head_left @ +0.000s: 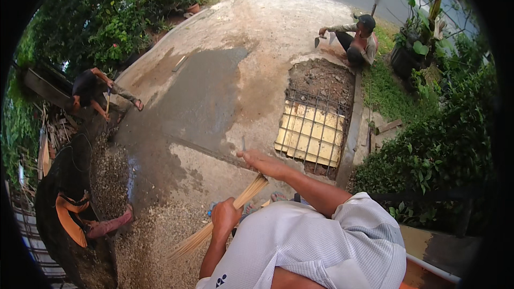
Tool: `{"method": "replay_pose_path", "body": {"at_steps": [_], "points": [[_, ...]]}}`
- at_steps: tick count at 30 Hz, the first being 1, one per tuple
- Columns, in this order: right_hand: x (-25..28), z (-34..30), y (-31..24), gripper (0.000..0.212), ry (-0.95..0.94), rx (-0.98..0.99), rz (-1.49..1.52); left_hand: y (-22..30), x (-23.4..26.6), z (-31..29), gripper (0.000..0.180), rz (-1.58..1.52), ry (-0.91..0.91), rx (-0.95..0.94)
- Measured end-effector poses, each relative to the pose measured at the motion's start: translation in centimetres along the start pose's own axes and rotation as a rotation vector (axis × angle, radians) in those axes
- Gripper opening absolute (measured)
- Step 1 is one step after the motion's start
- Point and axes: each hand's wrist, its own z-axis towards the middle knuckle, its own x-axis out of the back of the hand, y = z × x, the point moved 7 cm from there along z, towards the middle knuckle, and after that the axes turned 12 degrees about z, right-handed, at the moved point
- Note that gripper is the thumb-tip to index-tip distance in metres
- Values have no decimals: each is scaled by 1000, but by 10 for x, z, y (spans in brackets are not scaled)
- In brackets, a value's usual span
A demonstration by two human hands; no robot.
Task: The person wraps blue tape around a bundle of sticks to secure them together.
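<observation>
My left hand (225, 216) is closed round the middle of a stick broom (250, 191), a bundle of thin pale sticks. The broom lies slantwise across my front, its loose ends fanned toward the gravelly ground at lower left. My right hand (261, 163) is beyond the broom's upper end, over the concrete, with its fingers curled together. A thin grey thing stands up at those fingertips; its kind is too small to make out. Part of my sandalled foot (278, 197) shows below the right forearm.
Wet grey concrete (201, 96) spreads ahead. At right, a steel mesh (310, 128) covers a pit with yellow boards. One person (361, 40) squats there with a trowel. Others work at left: one bent with a tool (91, 91), one in orange and black (72, 219). Bushes line both sides.
</observation>
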Motion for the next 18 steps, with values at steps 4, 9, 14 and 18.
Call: {"method": "replay_pose_path", "body": {"at_steps": [4,9,14,18], "points": [[-36,19,53,81,-120,-152,-92,-19,-3,-6,35,-2,-44,26],[-3,17,27,49,74,71,254,-23,15,2,38,-205,20,11],[1,0,-18,47,7,138,131,-46,46,7,33,-690,31,44],[-26,-14,-36,44,-1,79,106,-37,74,14,28,-780,-43,-44]]}}
